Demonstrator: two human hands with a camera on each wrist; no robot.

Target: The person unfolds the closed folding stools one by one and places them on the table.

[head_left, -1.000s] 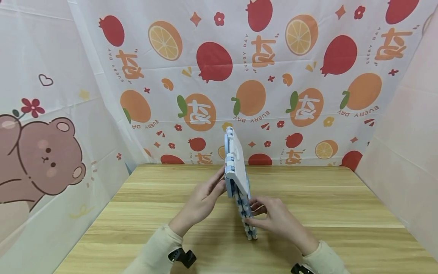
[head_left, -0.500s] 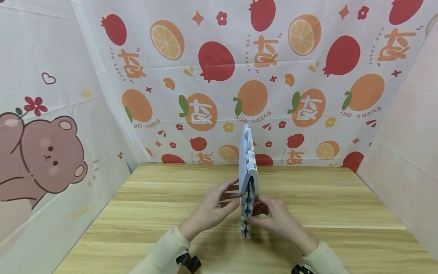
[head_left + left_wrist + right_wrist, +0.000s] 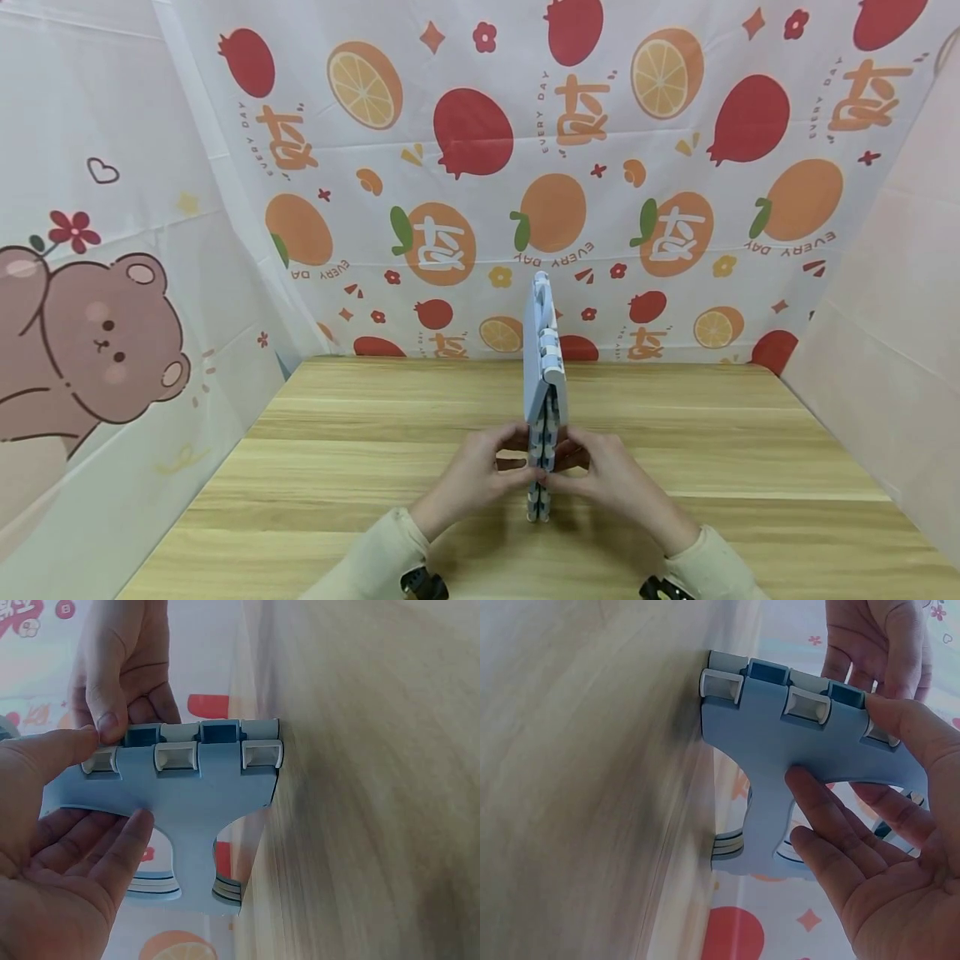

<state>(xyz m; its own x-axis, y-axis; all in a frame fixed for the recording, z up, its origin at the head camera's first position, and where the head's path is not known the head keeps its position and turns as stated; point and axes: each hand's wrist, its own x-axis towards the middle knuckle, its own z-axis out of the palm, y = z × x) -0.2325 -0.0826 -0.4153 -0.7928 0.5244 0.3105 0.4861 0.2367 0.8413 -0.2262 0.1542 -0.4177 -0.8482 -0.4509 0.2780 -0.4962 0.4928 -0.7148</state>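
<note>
You are pinching a folded plastic step stool [image 3: 534, 367] between both hands, the left hand [image 3: 476, 468] on one face and the right hand [image 3: 611, 483] on the other. Both sets of fingers are gripping it: each thumb is pressing at the hinged near edge, while other fingers are bearing on the flat side, and your thumb tips are meeting, or almost meeting, in front. The stool is standing upright between your fingers, its tall pale upper panels rising above them and its legs reaching down below them towards the counter [image 3: 337, 433]; you are not getting a view that settles whether its lower end is touching the wood. Seen from the left wrist, a light blue leg panel [image 3: 195, 799] is running past your left fingers, with white hinge brackets [image 3: 176, 757] lining the edge beside your thumb and a curved cut-out opening just beyond your fingertips. The right wrist view is showing a matching blue leg panel [image 3: 769, 750] next to your right fingers. Cream sleeves [image 3: 378, 558] are covering your arms behind the fingers, with black wrist straps [image 3: 426, 583] near the cuffs. Beyond your fingers, a fruit-print cloth [image 3: 480, 233] is hanging behind the counter, and a bear-print cloth [image 3: 112, 342] is hanging well off to their left.
</note>
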